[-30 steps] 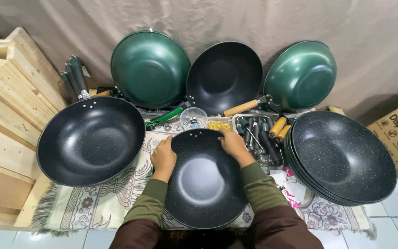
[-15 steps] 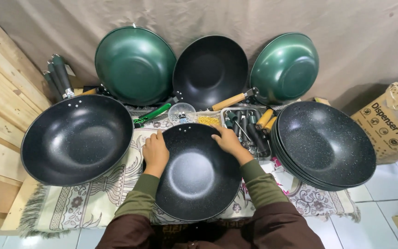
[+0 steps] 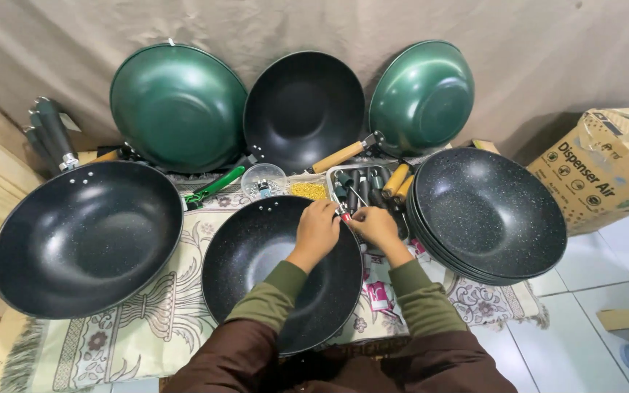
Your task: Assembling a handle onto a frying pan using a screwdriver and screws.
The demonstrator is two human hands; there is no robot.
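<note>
Sleeves of olive green run up from the bottom edge to two bare hands that meet over the right rim of a black speckled wok [image 3: 256, 269] lying open side up on a patterned cloth [image 3: 147, 320]. The left hand [image 3: 317, 231] rests over that rim with its fingers curled narrow, their tips at a small red-tipped tool [image 3: 345, 215]. The right hand [image 3: 375, 227] sits just beside it, fingers also bent close, pinching toward the same small tool; whether either hand fully grips it I cannot tell.

Just beyond the hands stands a metal tray [image 3: 362, 189] of dark and wooden handles. To its left lies a heap of small yellow bits [image 3: 308, 191] and a clear round container [image 3: 263, 178], with a green handle [image 3: 216, 185] near that. A stack of black speckled woks [image 3: 489, 215] sits to the right of the tray, and a larger black wok [image 3: 85, 236] lies well to the left, on the cloth's edge.

Farther back, three pans lean against a beige backdrop: a green wok [image 3: 177, 108], a black wok [image 3: 303, 109] with a wooden handle, and a second green wok [image 3: 421, 98]. A bundle of dark handles [image 3: 51, 135] stands at far left, and a cardboard box [image 3: 606, 167] sits at far right on the tiled floor.
</note>
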